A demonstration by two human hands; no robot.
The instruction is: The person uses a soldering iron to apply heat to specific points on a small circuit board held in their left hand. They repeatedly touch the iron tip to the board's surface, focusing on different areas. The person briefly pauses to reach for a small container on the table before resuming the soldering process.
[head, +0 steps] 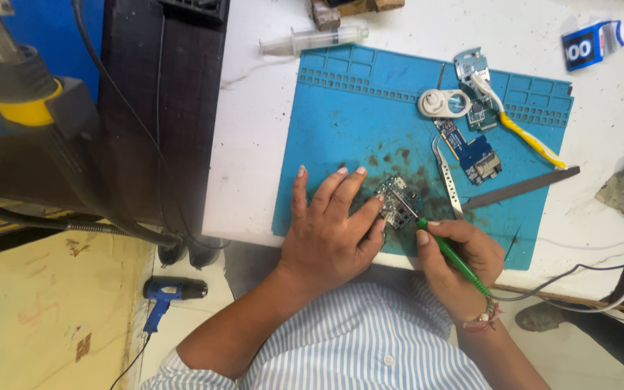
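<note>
A small green circuit board [399, 202] lies on the blue work mat [355, 123] near its front edge. My left hand [330, 227] rests flat on the mat, fingers spread, with the index finger and thumb pinning the board's left side. My right hand [460, 256] grips a green-handled soldering iron [453, 256] like a pen, and its metal tip touches the board. The iron's cable runs off to the right.
Steel tweezers [448, 180], a blue circuit board [477, 155], a white round part [443, 103], a yellow-handled brush [525, 137] and a flat metal bar [521, 188] lie on the mat. A syringe [315, 40] and glue tube [594, 43] sit behind. A blue drill [167, 292] lies on the floor.
</note>
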